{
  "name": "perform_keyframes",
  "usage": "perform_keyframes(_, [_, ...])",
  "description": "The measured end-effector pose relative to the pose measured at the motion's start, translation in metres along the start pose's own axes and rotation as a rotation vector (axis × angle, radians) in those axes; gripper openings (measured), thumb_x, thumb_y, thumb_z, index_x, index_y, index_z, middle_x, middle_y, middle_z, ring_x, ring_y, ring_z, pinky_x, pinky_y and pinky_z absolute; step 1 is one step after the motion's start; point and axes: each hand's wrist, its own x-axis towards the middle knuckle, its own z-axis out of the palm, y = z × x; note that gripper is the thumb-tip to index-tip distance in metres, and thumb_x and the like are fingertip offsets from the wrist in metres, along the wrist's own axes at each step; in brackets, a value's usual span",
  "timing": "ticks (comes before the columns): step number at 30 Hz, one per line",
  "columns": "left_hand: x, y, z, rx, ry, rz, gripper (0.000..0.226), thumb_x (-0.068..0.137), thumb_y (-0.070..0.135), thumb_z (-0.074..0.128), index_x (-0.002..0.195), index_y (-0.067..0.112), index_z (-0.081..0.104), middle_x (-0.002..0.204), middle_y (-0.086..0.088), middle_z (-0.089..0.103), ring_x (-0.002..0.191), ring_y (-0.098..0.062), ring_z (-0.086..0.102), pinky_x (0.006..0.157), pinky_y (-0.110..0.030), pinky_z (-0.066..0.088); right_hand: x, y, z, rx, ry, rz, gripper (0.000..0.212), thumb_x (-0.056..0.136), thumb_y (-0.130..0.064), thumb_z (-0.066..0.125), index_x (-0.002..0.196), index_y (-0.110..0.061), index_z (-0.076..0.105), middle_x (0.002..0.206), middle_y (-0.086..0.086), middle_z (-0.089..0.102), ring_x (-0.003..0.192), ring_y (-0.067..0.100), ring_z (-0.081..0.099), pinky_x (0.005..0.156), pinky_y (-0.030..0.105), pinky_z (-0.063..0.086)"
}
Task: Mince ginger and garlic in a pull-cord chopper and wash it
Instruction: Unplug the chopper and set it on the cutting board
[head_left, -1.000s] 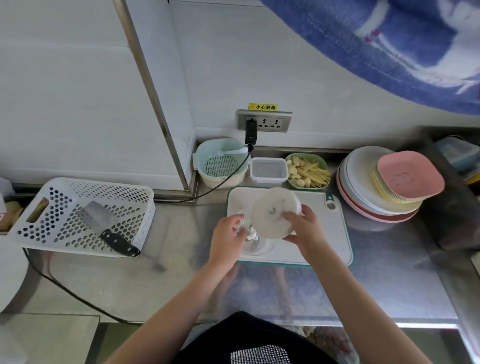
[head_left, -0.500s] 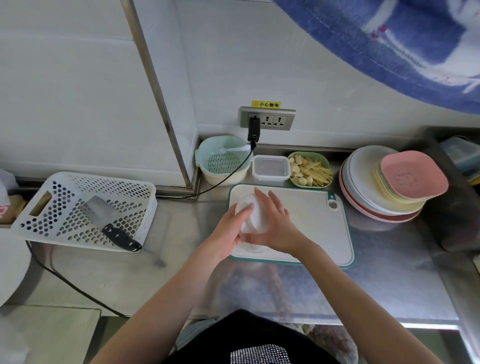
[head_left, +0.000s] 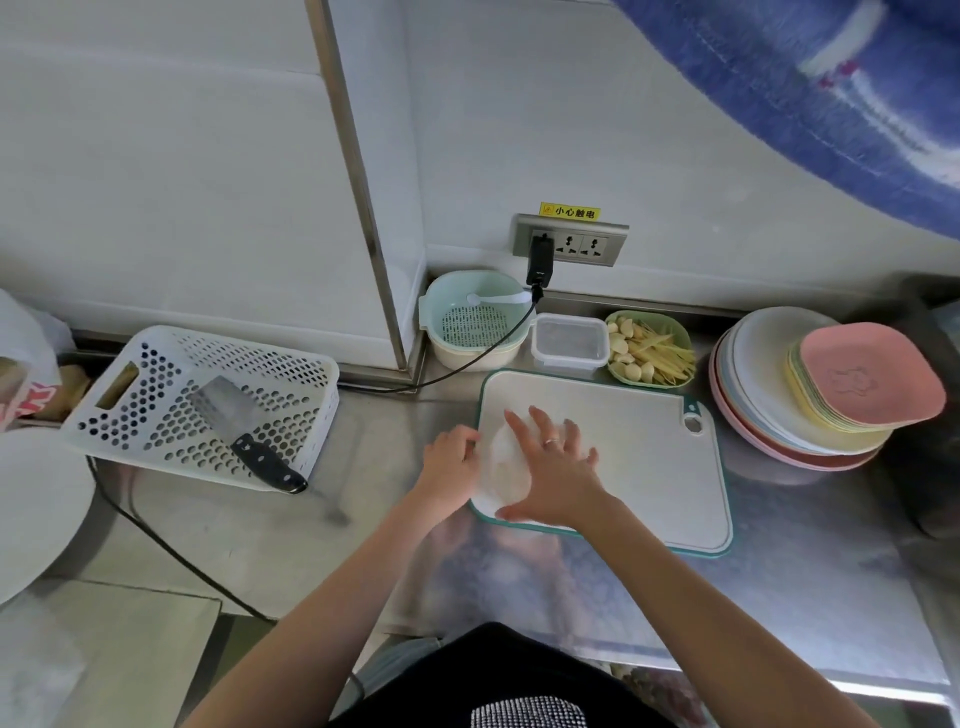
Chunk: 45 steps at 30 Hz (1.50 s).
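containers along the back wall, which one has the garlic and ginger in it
The green dish, rightmost of the three beside the plate stack, holds them. The clear lidded box looks empty, and the mint strainer bowl holds only a white spoon.

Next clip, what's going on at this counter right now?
A person stands at a steel counter with both hands on a white pull-cord chopper that sits on the cutting board. The right hand lies flat over its lid; the left hand steadies its side. The garlic and ginger are in the green bowl behind the board, apparently not loaded yet. A cleaver lies in the white basket to the left.
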Motion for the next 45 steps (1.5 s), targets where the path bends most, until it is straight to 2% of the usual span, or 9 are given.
perform_keyframes(3, [-0.005, -0.011, 0.004, -0.099, -0.109, -0.039, 0.046, 0.087, -0.005, 0.041, 0.13, 0.007, 0.051, 0.121, -0.014, 0.058, 0.115, -0.028, 0.054, 0.101, -0.037, 0.041, 0.005, -0.007, -0.005, -0.042, -0.086, 0.067, 0.124, 0.062, -0.06, 0.074, 0.146, -0.041, -0.015, 0.156, -0.008, -0.02, 0.141, 0.045, -0.012, 0.102, 0.067, 0.029])
perform_keyframes(7, [-0.011, -0.016, 0.015, -0.173, -0.192, -0.06, 0.057, 0.087, -0.005, 0.039, 0.14, 0.015, 0.04, 0.123, -0.013, 0.054, 0.113, -0.031, 0.054, 0.093, -0.034, 0.044, 0.009, -0.021, -0.007, -0.084, -0.104, 0.173, 0.125, 0.06, -0.062, 0.073, 0.147, -0.033, -0.011, 0.15, 0.009, -0.001, 0.13, 0.047, 0.016, 0.095, 0.055, 0.043])
perform_keyframes(12, [-0.019, -0.005, 0.014, -0.63, -0.253, -0.199, 0.054, 0.091, -0.011, 0.043, 0.138, 0.016, 0.039, 0.093, -0.004, 0.054, 0.081, -0.014, 0.056, 0.067, -0.013, 0.05, 0.01, -0.021, -0.004, 0.03, -0.018, 0.214, 0.12, 0.052, -0.067, 0.074, 0.142, -0.04, -0.001, 0.142, 0.003, 0.009, 0.125, 0.039, 0.021, 0.083, 0.051, 0.048])
perform_keyframes(16, [-0.019, -0.005, 0.009, -1.042, -0.229, -0.439, 0.038, 0.1, 0.017, 0.046, 0.138, 0.011, 0.044, 0.119, -0.015, 0.054, 0.108, -0.028, 0.053, 0.102, -0.033, 0.04, 0.003, -0.013, -0.01, 0.375, 0.07, 0.211, 0.115, 0.054, -0.062, 0.077, 0.142, -0.039, 0.006, 0.141, 0.0, 0.016, 0.122, 0.036, 0.028, 0.096, 0.047, 0.039])
perform_keyframes(21, [-0.024, 0.003, 0.013, -1.614, -0.579, -0.428, 0.076, 0.085, 0.072, 0.04, 0.136, 0.017, 0.05, 0.138, -0.016, 0.051, 0.126, -0.037, 0.049, 0.103, -0.062, 0.035, -0.018, -0.022, -0.041, 0.392, 0.03, -0.141, 0.117, 0.052, -0.054, 0.08, 0.141, -0.045, 0.005, 0.143, -0.013, 0.013, 0.124, 0.031, 0.026, 0.097, 0.042, 0.036])
perform_keyframes(27, [-0.025, 0.021, -0.006, -1.471, -0.835, -0.315, 0.059, 0.088, 0.052, 0.047, 0.129, 0.01, 0.057, 0.13, -0.012, 0.058, 0.12, -0.031, 0.054, 0.097, -0.049, 0.042, -0.04, -0.021, -0.062, -0.046, 0.04, -0.462, 0.123, 0.049, -0.057, 0.081, 0.144, -0.047, 0.005, 0.152, -0.011, 0.001, 0.133, 0.032, 0.014, 0.101, 0.048, 0.035])
perform_keyframes(32, [-0.017, 0.003, 0.005, -1.454, -0.59, -0.432, 0.071, 0.075, 0.064, 0.056, 0.127, 0.014, 0.061, 0.123, -0.014, 0.063, 0.112, -0.034, 0.061, 0.102, -0.054, 0.039, -0.046, -0.023, -0.057, 0.095, 0.047, -0.286, 0.123, 0.057, -0.06, 0.078, 0.147, -0.039, -0.002, 0.153, -0.005, -0.001, 0.132, 0.036, 0.021, 0.105, 0.044, 0.034])
perform_keyframes(37, [-0.017, 0.0, -0.013, -1.288, -0.941, -0.489, 0.059, 0.085, 0.059, 0.043, 0.115, 0.015, 0.067, 0.115, -0.013, 0.065, 0.106, -0.036, 0.062, 0.088, -0.054, 0.049, -0.051, -0.025, -0.069, -0.218, -0.028, -0.606, 0.123, 0.051, -0.057, 0.082, 0.144, -0.047, 0.002, 0.155, -0.004, 0.004, 0.137, 0.034, 0.004, 0.106, 0.053, 0.03])
perform_keyframes(45, [-0.014, 0.018, -0.015, -1.462, -0.605, -0.372, 0.062, 0.058, 0.049, 0.073, 0.109, 0.013, 0.07, 0.105, -0.011, 0.068, 0.097, -0.03, 0.065, 0.089, -0.042, 0.048, -0.043, -0.041, -0.062, -0.102, 0.164, -0.291, 0.12, 0.055, -0.074, 0.067, 0.144, -0.031, 0.0, 0.145, 0.01, 0.013, 0.117, 0.038, 0.036, 0.094, 0.045, 0.044])
